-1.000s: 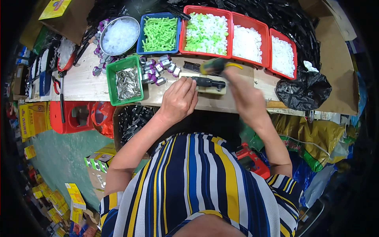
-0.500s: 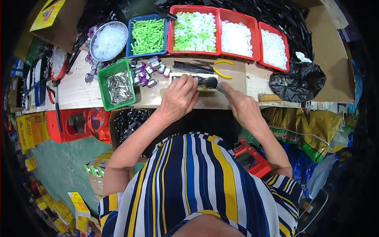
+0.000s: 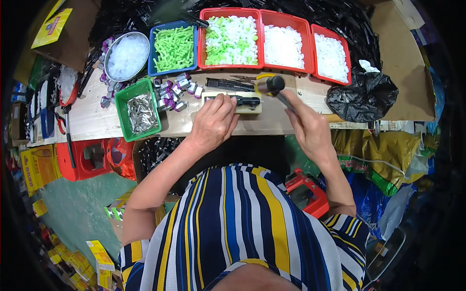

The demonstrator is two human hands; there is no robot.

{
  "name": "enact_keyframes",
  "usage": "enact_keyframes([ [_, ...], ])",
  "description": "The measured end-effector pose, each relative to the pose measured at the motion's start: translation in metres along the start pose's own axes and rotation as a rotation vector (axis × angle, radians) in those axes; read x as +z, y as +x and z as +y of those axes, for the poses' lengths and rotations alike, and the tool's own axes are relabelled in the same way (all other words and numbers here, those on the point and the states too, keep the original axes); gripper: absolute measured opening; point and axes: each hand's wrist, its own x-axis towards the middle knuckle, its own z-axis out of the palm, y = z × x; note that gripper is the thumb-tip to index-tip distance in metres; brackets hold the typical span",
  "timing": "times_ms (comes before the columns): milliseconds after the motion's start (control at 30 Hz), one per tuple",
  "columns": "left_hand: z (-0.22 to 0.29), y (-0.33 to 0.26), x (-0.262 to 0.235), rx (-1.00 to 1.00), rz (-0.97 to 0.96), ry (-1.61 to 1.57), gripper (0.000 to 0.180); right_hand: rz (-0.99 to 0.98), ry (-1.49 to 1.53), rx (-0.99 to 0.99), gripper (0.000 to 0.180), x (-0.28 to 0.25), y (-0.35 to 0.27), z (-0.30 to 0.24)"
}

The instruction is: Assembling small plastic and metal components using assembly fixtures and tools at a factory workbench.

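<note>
Right hand [image 3: 310, 128] is clenched around a hammer handle; the hammer [image 3: 272, 86] head is now raised just above the right end of the pale block [image 3: 233, 103]. Half a second ago that hand was lower, near the tabletop [image 3: 97, 121] edge, with the head down by the block.

Left hand [image 3: 213, 121] hasn't moved: fingers pressed flat on the block, pinning the black strip part [image 3: 238, 101] on top of it. I can't tell whether it grips the part or just presses.

Just beyond the left hand's fingertips: a second black part [image 3: 228, 84], and a cluster of purple-and-silver pieces [image 3: 174, 91] slightly to the left. Green bin [image 3: 139, 112] of metal bits sits left of the left hand. Beyond both hands, red trays [image 3: 286, 17] of white and green caps, a blue tray [image 3: 174, 46] of green pieces, a metal bowl [image 3: 127, 56]. Black bag [image 3: 361, 97] right of the right hand.
</note>
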Motion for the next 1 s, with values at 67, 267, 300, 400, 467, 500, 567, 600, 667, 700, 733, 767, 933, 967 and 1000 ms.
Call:
enact_keyframes([
  [67, -0.002, 0.0, -0.001, -0.004, 0.003, -0.01, 0.043, 0.304, 0.052, -0.222, 0.044, 0.003, 0.009, -0.008],
  [267, 0.0, 0.001, -0.001, 0.0, 0.005, -0.036, 0.043, -0.134, -0.32, -0.019, 0.046, 0.028, -0.01, 0.006],
  [300, 0.002, 0.0, -0.002, -0.001, 0.005, -0.037, 0.043, -0.103, -0.264, -0.023, 0.047, 0.026, -0.005, 0.009],
  [400, 0.001, 0.004, -0.005, -0.046, 0.009, -0.073, 0.042, 0.078, -0.182, -0.047, 0.044, 0.023, 0.005, 0.035],
  [467, -0.001, 0.007, -0.007, -0.11, -0.01, -0.146, 0.04, 0.17, -0.185, -0.016, 0.039, 0.015, 0.01, 0.055],
  [500, -0.003, 0.01, -0.006, -0.107, -0.007, -0.149, 0.04, 0.18, -0.292, 0.035, 0.034, 0.01, 0.011, 0.066],
  [567, -0.004, 0.018, -0.005, -0.132, 0.027, -0.187, 0.036, 0.194, -0.397, 0.086, 0.03, 0.002, 0.01, 0.085],
  [600, -0.004, 0.02, -0.004, -0.128, 0.026, -0.183, 0.036, 0.173, -0.433, 0.085, 0.027, -0.001, 0.009, 0.094],
  [667, -0.005, 0.023, 0.001, -0.145, -0.001, -0.191, 0.032, 0.152, -0.468, 0.089, 0.024, -0.002, 0.009, 0.1],
  [700, -0.008, 0.024, 0.001, -0.142, -0.004, -0.193, 0.032, 0.156, -0.466, 0.074, 0.023, -0.002, 0.009, 0.1],
  [733, -0.012, 0.023, 0.001, -0.158, -0.015, -0.254, 0.031, 0.161, -0.461, 0.059, 0.022, -0.001, 0.011, 0.099],
  [767, -0.014, 0.025, -0.001, -0.173, -0.026, -0.315, 0.029, 0.164, -0.459, 0.065, 0.022, 0.0, 0.013, 0.097],
  [933, -0.023, 0.033, -0.014, -0.522, 0.153, -0.81, 0.025, 0.102, -0.188, -0.341, 0.022, 0.026, 0.046, 0.062],
  [967, -0.024, 0.033, -0.014, -0.743, 0.211, -1.198, 0.028, 0.106, -0.181, -0.344, 0.022, 0.033, 0.052, 0.059],
  [1000, -0.024, 0.033, -0.015, -0.962, 0.272, -1.587, 0.03, 0.051, -0.196, -0.323, 0.021, 0.041, 0.058, 0.057],
])
